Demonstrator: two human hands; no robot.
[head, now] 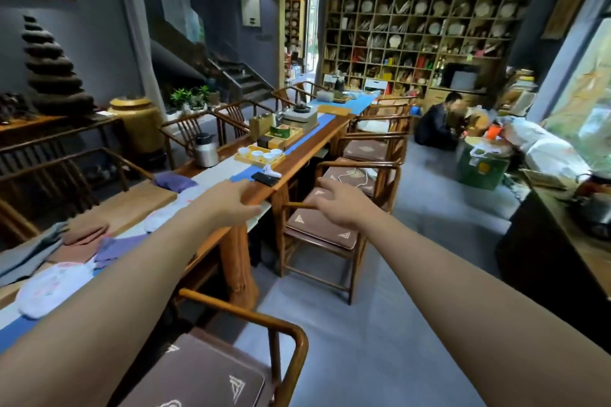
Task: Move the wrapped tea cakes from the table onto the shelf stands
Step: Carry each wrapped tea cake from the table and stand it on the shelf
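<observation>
Both my arms stretch forward over the room. My left hand (231, 205) hovers above the edge of the long wooden table (271, 190), fingers relaxed, holding nothing. My right hand (337, 205) hangs over a chair with a brown cushion (317, 231), fingers loosely spread and empty. Two white wrapped tea cakes lie on the table at the near left: one (49, 287) close to me, another (158, 220) further along. A tall grid shelf (420, 33) holding several round tea cakes on stands covers the far wall.
Wooden armchairs (370, 149) line both sides of the table. A tray of white cups (261, 155), a metal kettle (205, 150), folded cloths (89, 241) and a tea set sit on the table. A person (436, 125) crouches on the floor at right among boxes. Grey floor lies open on the right.
</observation>
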